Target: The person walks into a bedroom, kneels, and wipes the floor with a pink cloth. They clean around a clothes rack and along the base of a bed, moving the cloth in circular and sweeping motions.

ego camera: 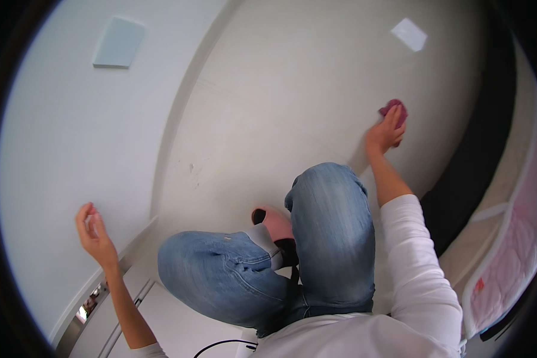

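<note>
On the right, my right hand [386, 134] grips a crumpled dark red cloth [402, 117] against the pale, smooth floor [268, 116]. My right arm reaches forward past my bent knee. My left hand [95, 235] holds nothing; its fingers are loosely curled and a little apart. It is in front of or against the white wall [71, 147] on the left, and I cannot tell whether it touches it. Between my arms are my crouching legs in blue jeans [331, 232], with a pink slipper [274, 223] beneath.
A baseboard [172, 121] curves along the wall, which bears a pale rectangular panel [120, 43]. A bright white patch [410, 35] on the floor may be a reflection. At right stand a black band [470, 156] and a pink quilted cover [510, 259]. A black cable [219, 343] lies behind me.
</note>
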Available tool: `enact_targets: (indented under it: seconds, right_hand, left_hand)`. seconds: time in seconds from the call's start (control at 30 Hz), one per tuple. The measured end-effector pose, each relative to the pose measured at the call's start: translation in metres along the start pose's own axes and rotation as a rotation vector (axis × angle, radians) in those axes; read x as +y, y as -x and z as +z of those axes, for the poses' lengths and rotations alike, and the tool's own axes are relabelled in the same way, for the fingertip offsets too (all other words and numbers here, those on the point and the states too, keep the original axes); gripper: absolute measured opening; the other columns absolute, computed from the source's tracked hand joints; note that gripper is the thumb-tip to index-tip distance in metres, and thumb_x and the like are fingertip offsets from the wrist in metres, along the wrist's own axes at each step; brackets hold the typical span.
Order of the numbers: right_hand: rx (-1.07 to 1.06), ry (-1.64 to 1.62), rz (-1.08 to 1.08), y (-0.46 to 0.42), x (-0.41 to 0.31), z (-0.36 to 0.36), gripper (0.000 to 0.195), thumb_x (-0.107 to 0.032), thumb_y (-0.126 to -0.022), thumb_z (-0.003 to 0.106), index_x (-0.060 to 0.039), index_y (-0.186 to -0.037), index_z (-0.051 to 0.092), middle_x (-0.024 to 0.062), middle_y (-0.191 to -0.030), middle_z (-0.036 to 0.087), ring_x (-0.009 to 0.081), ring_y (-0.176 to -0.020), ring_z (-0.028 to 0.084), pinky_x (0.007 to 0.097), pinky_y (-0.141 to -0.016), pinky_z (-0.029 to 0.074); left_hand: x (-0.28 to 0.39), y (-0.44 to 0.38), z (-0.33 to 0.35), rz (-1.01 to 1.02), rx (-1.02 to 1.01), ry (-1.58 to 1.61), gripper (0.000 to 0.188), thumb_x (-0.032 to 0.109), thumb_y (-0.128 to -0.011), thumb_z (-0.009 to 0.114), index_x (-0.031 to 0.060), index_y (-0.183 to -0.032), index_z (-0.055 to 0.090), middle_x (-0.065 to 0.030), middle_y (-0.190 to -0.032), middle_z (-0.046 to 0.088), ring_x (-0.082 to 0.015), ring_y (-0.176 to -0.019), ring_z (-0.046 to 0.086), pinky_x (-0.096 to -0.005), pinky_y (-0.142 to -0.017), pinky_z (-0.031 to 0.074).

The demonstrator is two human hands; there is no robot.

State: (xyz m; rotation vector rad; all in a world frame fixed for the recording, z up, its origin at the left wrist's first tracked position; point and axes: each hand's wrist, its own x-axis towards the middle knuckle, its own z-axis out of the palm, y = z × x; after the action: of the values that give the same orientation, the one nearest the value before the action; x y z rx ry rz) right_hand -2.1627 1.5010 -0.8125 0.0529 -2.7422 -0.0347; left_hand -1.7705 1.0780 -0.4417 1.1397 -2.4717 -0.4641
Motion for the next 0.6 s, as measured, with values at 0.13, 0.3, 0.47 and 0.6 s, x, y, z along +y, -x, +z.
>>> enact_targets:
  seconds: [0.13, 0.3, 0.47, 0.6]
  right_hand:
    - [-0.278, -0.122, 0.064, 0.008, 0.023, 0.029, 0.058, -0.005, -0.085, 0.051, -0.0174, -0.141, 0.042, -0.0064, -0.153, 0.031, 0.0363, -0.126, 0.035, 0.0489, -0.102, 0.030]
    - [-0.138, -0.258, 0.163, 0.006, 0.017, 0.033, 0.044, -0.018, -0.092, 0.048, -0.0166, -0.135, 0.048, 0.0013, -0.140, 0.045, 0.0342, -0.118, 0.045, 0.0469, -0.096, 0.038]
    - [-0.219, -0.075, 0.046, 0.006, 0.015, 0.043, 0.050, -0.012, -0.090, 0.046, -0.0175, -0.140, 0.043, -0.0051, -0.151, 0.034, 0.0368, -0.126, 0.037, 0.0502, -0.100, 0.033]
    - [-0.239, -0.012, 0.021, 0.002, 0.024, 0.046, 0.049, -0.012, -0.090, 0.046, -0.0156, -0.139, 0.043, -0.0059, -0.151, 0.033, 0.0347, -0.125, 0.038, 0.0493, -0.101, 0.033]
  left_hand:
    - [0.018, 0.020, 0.016, -0.100, -0.150, -0.091, 0.027, 0.003, -0.094, 0.051, -0.0014, -0.120, 0.055, -0.0097, -0.120, 0.056, -0.0170, -0.107, 0.055, -0.0299, -0.092, 0.045]
    - [0.048, -0.007, 0.023, -0.168, -0.188, -0.060, 0.031, 0.003, -0.093, 0.051, 0.0000, -0.123, 0.054, -0.0094, -0.123, 0.056, -0.0178, -0.110, 0.055, -0.0303, -0.094, 0.044]
    - [0.097, -0.013, 0.009, -0.191, -0.214, -0.072, 0.031, 0.005, -0.092, 0.053, 0.0011, -0.122, 0.056, -0.0078, -0.121, 0.058, -0.0165, -0.110, 0.055, -0.0296, -0.093, 0.045]
    - [0.107, -0.018, -0.004, -0.222, -0.262, -0.117, 0.027, 0.006, -0.091, 0.055, 0.0031, -0.117, 0.059, -0.0053, -0.116, 0.060, -0.0142, -0.107, 0.055, -0.0286, -0.089, 0.046]
